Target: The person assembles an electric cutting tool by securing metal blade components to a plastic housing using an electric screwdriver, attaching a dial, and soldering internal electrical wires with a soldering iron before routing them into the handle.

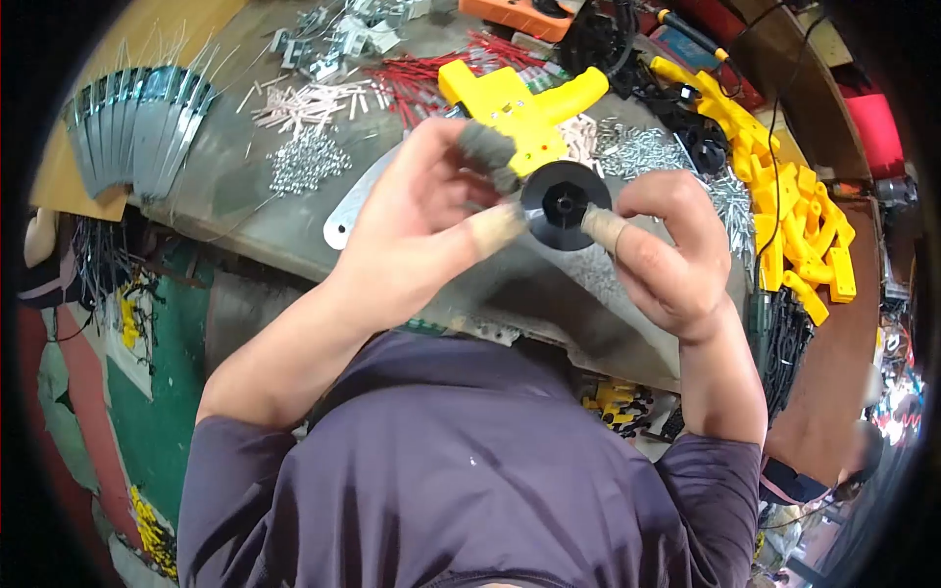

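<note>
A round black spool-like disc (566,181) with a hub at its centre is held up over the near part of the bench. My left hand (417,216) grips its left edge, thumb in front, with wrappings on the thumb and forefinger. My right hand (676,250) pinches the opposite edge with a wrapped thumb; its other fingers are curled. Just behind the disc lies a yellow plastic tool housing (505,103), partly covered by my left fingers. A flat grey metal plate (355,208) shows beside my left wrist.
Small metal parts (309,160), pale sticks (299,103) and red-wired parts (412,83) lie left of the housing. Screws (642,147) are heaped to its right. Yellow housings (799,220) pile up farther right. Grey strips (142,127) fan out at far left.
</note>
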### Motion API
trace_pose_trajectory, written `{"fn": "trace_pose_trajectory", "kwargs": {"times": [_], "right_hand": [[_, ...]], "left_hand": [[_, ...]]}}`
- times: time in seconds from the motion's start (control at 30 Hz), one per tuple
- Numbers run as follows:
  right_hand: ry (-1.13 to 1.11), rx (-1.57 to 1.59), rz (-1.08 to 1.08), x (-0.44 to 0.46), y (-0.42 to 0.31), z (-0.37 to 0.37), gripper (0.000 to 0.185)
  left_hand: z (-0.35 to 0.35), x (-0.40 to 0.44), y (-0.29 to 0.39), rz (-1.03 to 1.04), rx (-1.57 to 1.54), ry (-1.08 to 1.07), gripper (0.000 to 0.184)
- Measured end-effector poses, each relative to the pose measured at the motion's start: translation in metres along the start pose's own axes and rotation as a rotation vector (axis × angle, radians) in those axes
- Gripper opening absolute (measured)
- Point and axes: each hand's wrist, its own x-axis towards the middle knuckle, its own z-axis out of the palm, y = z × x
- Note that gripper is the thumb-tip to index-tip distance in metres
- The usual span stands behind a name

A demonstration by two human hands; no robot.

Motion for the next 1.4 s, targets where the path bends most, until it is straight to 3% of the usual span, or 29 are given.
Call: {"fn": "trace_pose_trajectory", "kwargs": {"times": [0.07,0.2,0.27,0.37,0.43,0.47,0.53,0.57,0.7,0.87,0.93,0.97,1.07,1.1,1.17,1.4], "right_hand": [[0.0,0.045,-0.034,0.0,-0.006,0.005,0.036],[0.159,0.331,0.164,-0.008,-0.006,0.029,0.038],[0.132,1.078,0.68,-0.009,-0.015,0.036,0.037],[0.043,1.302,0.794,-0.004,-0.015,0.039,0.042],[0.009,1.423,0.867,-0.004,-0.009,0.042,0.044],[0.025,1.376,0.843,-0.009,0.001,0.046,0.046],[0.13,1.467,0.846,-0.001,0.014,0.045,0.049],[0.153,1.491,0.852,0.002,0.023,0.045,0.048],[0.241,1.619,0.92,0.001,0.054,0.053,0.042],[0.245,1.569,0.943,0.013,0.064,0.062,0.039],[0.176,1.337,0.888,0.021,0.065,0.064,0.038],[0.138,1.025,0.863,0.027,0.064,0.065,0.037],[-0.063,0.556,0.777,0.045,0.052,0.064,0.035],[-0.066,0.558,0.777,0.05,0.052,0.064,0.035],[-0.223,0.079,0.361,0.058,0.053,0.066,0.034],[-0.335,-0.084,0.296,0.071,0.05,0.065,0.032]], "left_hand": [[0.005,0.005,-0.003,0.009,-0.028,0.018,0.043],[0.001,0.007,-0.006,0.036,-0.025,-0.014,0.04],[-0.001,0.006,-0.005,0.063,-0.022,-0.005,0.039],[-0.005,0.002,-0.003,0.017,-0.011,0.005,0.038],[-0.008,0.001,0.003,-0.052,0.276,0.05,0.042],[-0.014,0.0,0.001,-0.045,0.265,0.049,0.042],[-0.031,-0.005,-0.004,0.402,1.279,0.084,0.051],[-0.036,-0.006,-0.005,0.379,1.448,0.079,0.055],[-0.048,-0.006,-0.022,0.268,1.519,0.069,0.052],[-0.048,-0.005,-0.021,0.267,1.501,0.089,0.049],[-0.05,-0.005,-0.022,0.258,1.488,0.091,0.049],[-0.051,-0.004,-0.022,0.261,1.482,0.087,0.048],[-0.054,-0.004,-0.026,0.272,1.474,0.091,0.046],[-0.054,-0.004,-0.027,0.291,1.477,0.093,0.046],[-0.055,-0.003,-0.027,0.297,1.473,0.096,0.046],[-0.054,-0.003,-0.024,0.302,1.446,0.091,0.043]]}}
